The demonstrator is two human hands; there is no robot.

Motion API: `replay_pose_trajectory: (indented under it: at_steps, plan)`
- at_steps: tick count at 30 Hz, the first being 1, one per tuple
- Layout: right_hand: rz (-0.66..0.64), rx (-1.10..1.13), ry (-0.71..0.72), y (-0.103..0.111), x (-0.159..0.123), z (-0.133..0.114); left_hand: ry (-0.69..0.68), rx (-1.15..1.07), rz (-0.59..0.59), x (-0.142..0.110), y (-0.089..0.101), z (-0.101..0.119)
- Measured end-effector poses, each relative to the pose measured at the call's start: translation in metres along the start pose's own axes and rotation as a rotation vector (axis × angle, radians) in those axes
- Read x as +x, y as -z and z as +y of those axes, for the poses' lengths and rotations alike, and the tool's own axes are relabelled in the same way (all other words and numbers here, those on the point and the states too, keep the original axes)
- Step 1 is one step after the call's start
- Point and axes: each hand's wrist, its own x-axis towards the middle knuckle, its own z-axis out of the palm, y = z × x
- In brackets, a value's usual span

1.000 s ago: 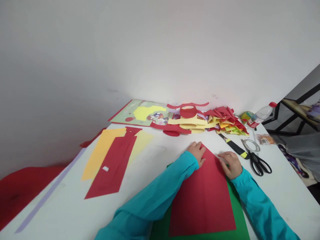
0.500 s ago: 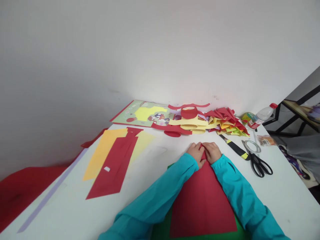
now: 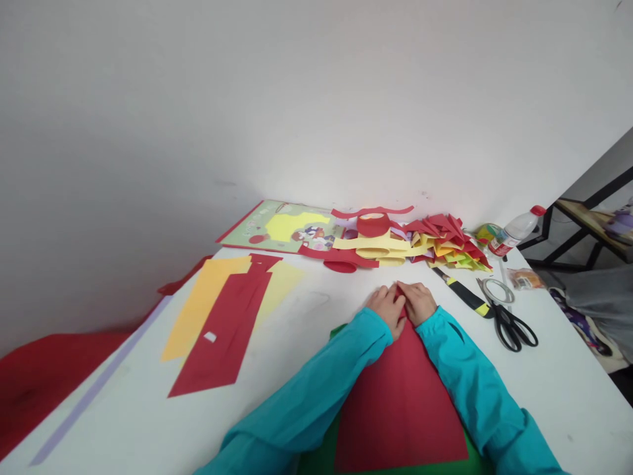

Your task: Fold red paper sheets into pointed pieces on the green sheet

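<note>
A large sheet of red paper [image 3: 403, 402] lies in front of me, on top of a green sheet [image 3: 324, 455]. At its far end the sides come together, and both hands pinch it there. My left hand [image 3: 387, 309] has its fingers closed on the left side of that end. Touching it from the right, my right hand [image 3: 418, 302] grips the same spot with curled fingers. The fingertips partly cover the pinched paper, so its exact fold is hidden.
Red paper pieces [image 3: 225, 336] lie over an orange sheet [image 3: 198, 300] at left. Behind are a picture board [image 3: 247, 231], paper loops [image 3: 373, 224] and folded papers [image 3: 440, 231]. A utility knife [image 3: 465, 293], scissors [image 3: 513, 326], tape roll [image 3: 498, 290] and bottle [image 3: 517, 231] are at right.
Both hands stay at the far end of the red paper, with only a slight shift of the fingers. The whole view has moved a little.
</note>
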Motion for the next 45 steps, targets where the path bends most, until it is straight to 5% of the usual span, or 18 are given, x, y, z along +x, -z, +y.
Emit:
replay_pose_trajectory:
  at_steps: [20,45]
  plan:
    - [-0.138,-0.089,-0.130,0.018,0.008,-0.021,0.011,0.011,-0.051,-0.009,0.009,-0.001]
    - [-0.113,-0.082,-0.143,0.020,0.007,-0.024,-0.004,0.055,-0.067,-0.023,0.001,-0.008]
